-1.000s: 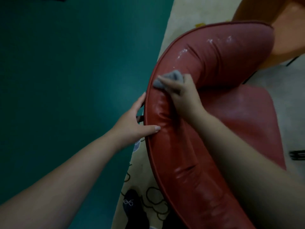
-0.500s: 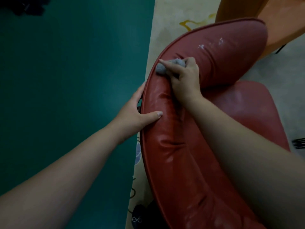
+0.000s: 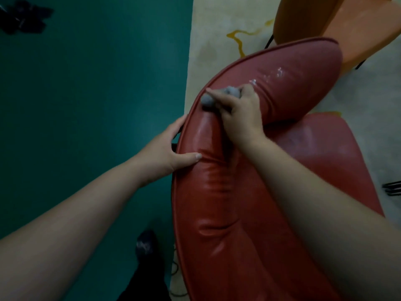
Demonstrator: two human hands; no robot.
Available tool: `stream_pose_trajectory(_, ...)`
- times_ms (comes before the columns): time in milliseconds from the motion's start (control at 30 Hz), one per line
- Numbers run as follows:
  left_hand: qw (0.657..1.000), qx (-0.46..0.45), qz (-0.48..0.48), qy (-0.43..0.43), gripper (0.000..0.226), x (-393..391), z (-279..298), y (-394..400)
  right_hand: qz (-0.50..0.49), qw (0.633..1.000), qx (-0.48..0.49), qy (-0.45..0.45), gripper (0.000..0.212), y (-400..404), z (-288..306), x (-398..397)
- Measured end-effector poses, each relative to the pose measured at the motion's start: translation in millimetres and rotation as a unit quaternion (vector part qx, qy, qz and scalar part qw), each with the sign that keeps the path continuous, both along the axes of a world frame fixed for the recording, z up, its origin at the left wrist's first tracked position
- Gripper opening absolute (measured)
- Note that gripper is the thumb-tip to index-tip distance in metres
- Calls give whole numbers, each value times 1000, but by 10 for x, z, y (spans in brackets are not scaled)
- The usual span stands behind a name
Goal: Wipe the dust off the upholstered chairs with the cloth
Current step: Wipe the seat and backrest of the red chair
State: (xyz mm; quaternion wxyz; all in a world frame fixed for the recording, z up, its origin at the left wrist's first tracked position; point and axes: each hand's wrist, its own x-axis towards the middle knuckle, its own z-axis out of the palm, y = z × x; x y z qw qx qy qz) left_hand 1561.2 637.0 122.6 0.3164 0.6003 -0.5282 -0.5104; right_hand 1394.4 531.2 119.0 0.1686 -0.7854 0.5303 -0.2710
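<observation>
I'm watching the right hand [image 3: 238, 114] working its small bunched grey cloth [image 3: 213, 97] along the curved backrest of the red leather-look upholstered chair [image 3: 227, 192] — over the last second it has been travelling away from me, up the bend of the padding toward the far end. I'm reading that as the wipe advancing: the nearer stretch looks covered, and the far stretch is what is left. The fingers are curling round the cloth, index finger stretched across it, pressing the wad onto the top of the backrest just inside the piped edge.

The left hand [image 3: 167, 152] is staying where it was, bracing the chair — thumb lying flat on the top of the padding, fingers wrapping down over the outer edge, clamping the rim.

The upholstery is smooth and glossy, creasing in soft wrinkles near the thumb and lower down. Beyond the cloth I'm seeing pale glinting patches [image 3: 271, 76] on the far part; whether dust, wear or sheen I cannot tell. The seat cushion sits below right, the same red, flatter and duller.

Behind it an orange moulded chair [image 3: 338, 25] is standing on a cream patterned rug [image 3: 217, 29], next to plain teal floor [image 3: 86, 105].
</observation>
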Motion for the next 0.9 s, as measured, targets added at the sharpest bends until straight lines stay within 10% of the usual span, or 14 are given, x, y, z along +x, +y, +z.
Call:
stream_pose_trajectory(267, 997, -4, -65, 35, 93, 108, -97, -610, -18, 993, 18, -114, 35, 508, -125, 37)
stream_pose_trajectory(900, 966, 35, -246, 76, 108, 316, -208, -1531, -208, 976, 27, -53, 39, -238, -58, 115)
